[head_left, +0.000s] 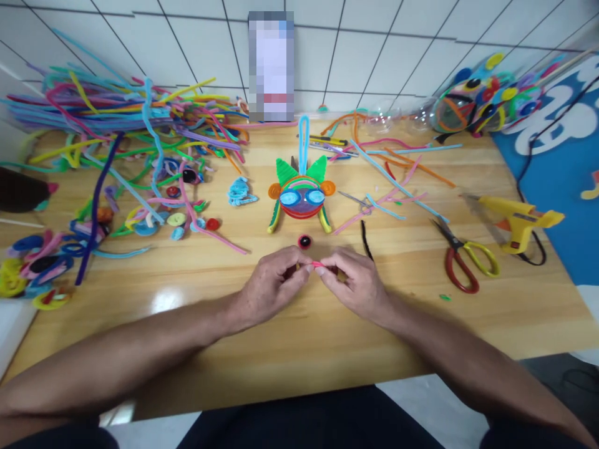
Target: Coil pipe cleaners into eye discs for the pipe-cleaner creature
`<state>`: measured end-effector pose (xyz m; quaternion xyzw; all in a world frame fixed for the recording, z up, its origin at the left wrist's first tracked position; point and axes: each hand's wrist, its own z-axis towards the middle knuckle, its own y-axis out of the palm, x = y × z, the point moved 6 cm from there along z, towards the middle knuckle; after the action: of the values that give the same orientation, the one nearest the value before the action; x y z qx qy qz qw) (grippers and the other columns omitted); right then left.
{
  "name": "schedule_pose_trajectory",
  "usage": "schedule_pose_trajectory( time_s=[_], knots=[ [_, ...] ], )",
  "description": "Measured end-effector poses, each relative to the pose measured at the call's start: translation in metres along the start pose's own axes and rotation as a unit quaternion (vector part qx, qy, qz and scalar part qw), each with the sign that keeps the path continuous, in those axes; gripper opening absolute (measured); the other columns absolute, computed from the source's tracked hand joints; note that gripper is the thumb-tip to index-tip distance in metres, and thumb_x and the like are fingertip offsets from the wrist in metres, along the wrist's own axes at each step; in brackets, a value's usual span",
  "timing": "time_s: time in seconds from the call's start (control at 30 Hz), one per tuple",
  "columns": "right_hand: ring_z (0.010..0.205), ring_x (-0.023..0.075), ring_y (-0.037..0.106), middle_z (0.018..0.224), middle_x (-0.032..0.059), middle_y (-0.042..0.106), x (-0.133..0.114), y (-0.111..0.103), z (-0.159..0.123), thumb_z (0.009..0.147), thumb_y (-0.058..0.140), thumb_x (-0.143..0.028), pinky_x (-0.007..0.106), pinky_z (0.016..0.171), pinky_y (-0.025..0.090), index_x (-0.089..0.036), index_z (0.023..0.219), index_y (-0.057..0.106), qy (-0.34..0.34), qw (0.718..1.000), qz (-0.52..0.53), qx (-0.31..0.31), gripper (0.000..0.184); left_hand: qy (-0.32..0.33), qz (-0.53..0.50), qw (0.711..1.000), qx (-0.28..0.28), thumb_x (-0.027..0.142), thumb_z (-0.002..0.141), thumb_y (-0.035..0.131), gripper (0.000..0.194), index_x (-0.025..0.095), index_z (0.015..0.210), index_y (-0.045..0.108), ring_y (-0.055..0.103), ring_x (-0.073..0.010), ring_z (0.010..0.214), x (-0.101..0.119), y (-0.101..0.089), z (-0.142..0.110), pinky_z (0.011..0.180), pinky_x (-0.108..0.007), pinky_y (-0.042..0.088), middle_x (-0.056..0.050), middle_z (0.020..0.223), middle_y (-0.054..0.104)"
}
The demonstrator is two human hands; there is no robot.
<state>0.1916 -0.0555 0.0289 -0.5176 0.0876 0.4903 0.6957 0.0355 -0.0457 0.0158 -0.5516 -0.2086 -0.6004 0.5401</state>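
Note:
Between my two hands is a short pink-red pipe cleaner piece [317, 264]. My left hand [276, 280] pinches its left end with thumb and forefinger, and my right hand [355, 280] pinches the right end. Just beyond my fingertips lies a small coil, black in the middle with a red rim [305, 241]. Farther back sits a pipe cleaner figure [302, 202] with green pointed ears, blue oval eyes, orange round side coils and a blue loop on top. A short black pipe cleaner [366, 240] lies just past my right hand.
Scissors [461, 255] and a yellow glue gun [519, 218] lie at the right. A big heap of pipe cleaners [107, 106] and coiled pieces fills the left. Loose pipe cleaners [393, 181] lie back right, and a phone with a blurred screen [271, 65] leans on the tiled wall.

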Motion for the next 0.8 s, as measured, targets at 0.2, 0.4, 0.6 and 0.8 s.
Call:
schedule_pose_trajectory(
  time_s=[0.2, 0.4, 0.6, 0.8],
  knots=[
    [0.069, 0.0156, 0.064, 0.080, 0.0043, 0.073, -0.016, -0.012, 0.001, 0.094, 0.064, -0.010, 0.030, 0.067, 0.052, -0.019, 0.096, 0.063, -0.105, 0.993, -0.058, 0.008, 0.009, 0.139, 0.083, 0.987, -0.014, 0.009, 0.097, 0.057, 0.014, 0.015, 0.108, 0.063, 0.065, -0.0147, 0.081, 0.023, -0.003, -0.002, 0.071, -0.025, 0.056, -0.008, 0.089, 0.069],
    [0.066, 0.0150, 0.065, 0.078, 0.0026, 0.074, -0.020, -0.018, 0.001, 0.093, 0.065, -0.011, 0.031, 0.063, 0.051, -0.019, 0.099, 0.064, -0.143, 0.986, -0.079, 0.010, 0.010, 0.193, 0.130, 0.973, 0.001, 0.011, 0.096, 0.060, 0.016, 0.013, 0.112, 0.061, 0.068, -0.0162, 0.078, 0.028, -0.002, -0.007, 0.066, -0.025, 0.058, -0.009, 0.089, 0.071],
    [0.066, 0.0138, 0.065, 0.078, 0.0011, 0.074, -0.021, -0.019, 0.002, 0.095, 0.064, -0.013, 0.031, 0.062, 0.050, -0.020, 0.099, 0.066, -0.147, 0.985, -0.088, 0.008, 0.008, 0.191, 0.141, 0.971, -0.004, 0.012, 0.096, 0.061, 0.017, 0.013, 0.113, 0.061, 0.069, -0.0156, 0.076, 0.025, -0.001, -0.009, 0.063, -0.024, 0.058, -0.008, 0.089, 0.071],
    [0.065, 0.0150, 0.064, 0.077, 0.0013, 0.074, -0.021, -0.018, 0.002, 0.094, 0.065, -0.013, 0.031, 0.062, 0.051, -0.023, 0.097, 0.067, -0.141, 0.986, -0.089, 0.003, 0.010, 0.173, 0.124, 0.977, -0.006, 0.013, 0.098, 0.058, 0.015, 0.017, 0.112, 0.061, 0.069, -0.0146, 0.076, 0.027, -0.002, -0.006, 0.065, -0.024, 0.059, -0.007, 0.087, 0.071]
  ],
)
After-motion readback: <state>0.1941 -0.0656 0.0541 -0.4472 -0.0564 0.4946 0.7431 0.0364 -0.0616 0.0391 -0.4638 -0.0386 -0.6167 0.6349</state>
